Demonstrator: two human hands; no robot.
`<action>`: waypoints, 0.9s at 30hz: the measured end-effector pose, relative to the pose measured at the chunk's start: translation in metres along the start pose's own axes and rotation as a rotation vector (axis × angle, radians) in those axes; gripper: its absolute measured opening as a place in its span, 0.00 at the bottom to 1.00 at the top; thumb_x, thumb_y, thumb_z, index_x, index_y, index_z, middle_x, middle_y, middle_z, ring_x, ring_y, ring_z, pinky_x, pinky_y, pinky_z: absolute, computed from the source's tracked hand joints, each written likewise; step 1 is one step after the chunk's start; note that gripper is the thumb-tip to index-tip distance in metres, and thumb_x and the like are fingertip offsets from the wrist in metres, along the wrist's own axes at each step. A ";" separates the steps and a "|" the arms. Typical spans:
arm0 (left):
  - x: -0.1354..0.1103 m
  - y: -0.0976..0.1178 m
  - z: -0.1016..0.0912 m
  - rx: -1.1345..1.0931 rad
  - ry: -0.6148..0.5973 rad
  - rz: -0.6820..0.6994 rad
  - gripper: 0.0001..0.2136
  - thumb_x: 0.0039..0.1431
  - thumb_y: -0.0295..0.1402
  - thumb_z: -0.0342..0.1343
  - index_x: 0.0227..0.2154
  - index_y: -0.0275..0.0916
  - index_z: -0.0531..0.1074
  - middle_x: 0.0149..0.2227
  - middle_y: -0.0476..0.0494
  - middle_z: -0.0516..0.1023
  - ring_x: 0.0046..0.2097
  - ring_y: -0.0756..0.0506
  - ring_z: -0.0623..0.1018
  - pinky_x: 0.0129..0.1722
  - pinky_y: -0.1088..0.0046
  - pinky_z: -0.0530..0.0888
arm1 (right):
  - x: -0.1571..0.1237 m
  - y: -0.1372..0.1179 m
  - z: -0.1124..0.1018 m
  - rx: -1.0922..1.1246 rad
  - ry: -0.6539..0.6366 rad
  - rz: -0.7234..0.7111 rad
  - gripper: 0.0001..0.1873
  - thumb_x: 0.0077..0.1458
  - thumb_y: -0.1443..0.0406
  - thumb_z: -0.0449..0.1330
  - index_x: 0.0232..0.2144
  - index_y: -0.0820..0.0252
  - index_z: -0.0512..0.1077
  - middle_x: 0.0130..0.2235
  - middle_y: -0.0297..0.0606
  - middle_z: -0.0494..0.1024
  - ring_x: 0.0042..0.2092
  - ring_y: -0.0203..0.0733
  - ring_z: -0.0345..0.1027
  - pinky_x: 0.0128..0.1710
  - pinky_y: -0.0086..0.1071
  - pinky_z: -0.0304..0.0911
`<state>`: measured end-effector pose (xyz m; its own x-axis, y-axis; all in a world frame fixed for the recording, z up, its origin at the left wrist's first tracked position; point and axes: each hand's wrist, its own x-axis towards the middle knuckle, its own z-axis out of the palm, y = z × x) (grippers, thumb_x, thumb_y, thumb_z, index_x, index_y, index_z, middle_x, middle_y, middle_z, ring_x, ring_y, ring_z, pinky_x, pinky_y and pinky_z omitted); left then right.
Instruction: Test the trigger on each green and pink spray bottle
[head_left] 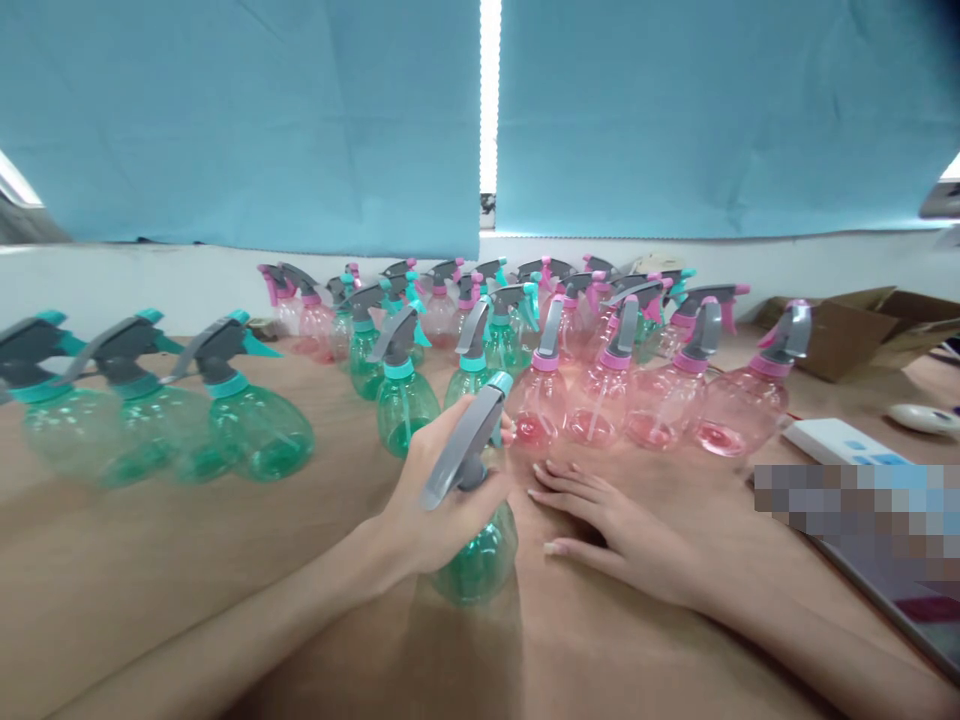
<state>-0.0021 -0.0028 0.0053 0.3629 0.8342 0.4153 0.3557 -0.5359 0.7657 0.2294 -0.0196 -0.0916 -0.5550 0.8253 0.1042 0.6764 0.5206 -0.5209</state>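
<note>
My left hand [442,500] is wrapped round the neck of a green spray bottle [478,565] with a grey and teal trigger head. The bottle is near the table's front, and the fingers partly hide its neck. To its right, my right hand [600,515] lies palm down on the table, fingers stretched out, holding nothing. Just beyond the hands stands a row of pink spray bottles [596,400] with grey heads and pink collars. Behind my left hand are further green spray bottles [405,405].
Three green spray bottles [259,430] stand at the left. A crowd of mixed pink and green bottles fills the back. On the right lie a white box [840,440], a partly blurred flat device [862,560], a white mouse-like object [922,418] and an open cardboard box [840,340].
</note>
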 end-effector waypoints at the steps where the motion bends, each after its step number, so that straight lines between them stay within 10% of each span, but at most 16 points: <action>1: 0.000 -0.001 0.000 0.009 -0.004 -0.003 0.13 0.47 0.28 0.51 0.38 0.42 0.69 0.32 0.49 0.71 0.25 0.50 0.67 0.23 0.73 0.66 | 0.000 0.000 0.000 -0.002 -0.003 0.005 0.33 0.62 0.47 0.54 0.64 0.52 0.60 0.68 0.39 0.56 0.69 0.53 0.45 0.67 0.54 0.44; 20: -0.002 -0.008 0.005 0.035 0.050 0.039 0.11 0.50 0.26 0.52 0.38 0.40 0.70 0.24 0.55 0.65 0.23 0.53 0.63 0.22 0.77 0.64 | 0.002 -0.006 -0.001 -0.023 0.033 -0.013 0.31 0.62 0.48 0.55 0.63 0.52 0.63 0.67 0.41 0.58 0.68 0.53 0.47 0.66 0.55 0.46; 27: -0.006 -0.014 0.007 0.012 0.034 0.028 0.18 0.52 0.23 0.53 0.47 0.41 0.69 0.32 0.50 0.73 0.33 0.49 0.75 0.31 0.74 0.73 | 0.001 -0.027 -0.008 -0.037 0.004 -0.002 0.31 0.62 0.51 0.57 0.63 0.54 0.62 0.65 0.44 0.63 0.64 0.54 0.58 0.62 0.53 0.56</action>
<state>-0.0037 -0.0008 -0.0113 0.3430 0.8228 0.4532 0.3563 -0.5604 0.7477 0.2142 -0.0311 -0.0703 -0.5544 0.8251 0.1091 0.6925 0.5300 -0.4894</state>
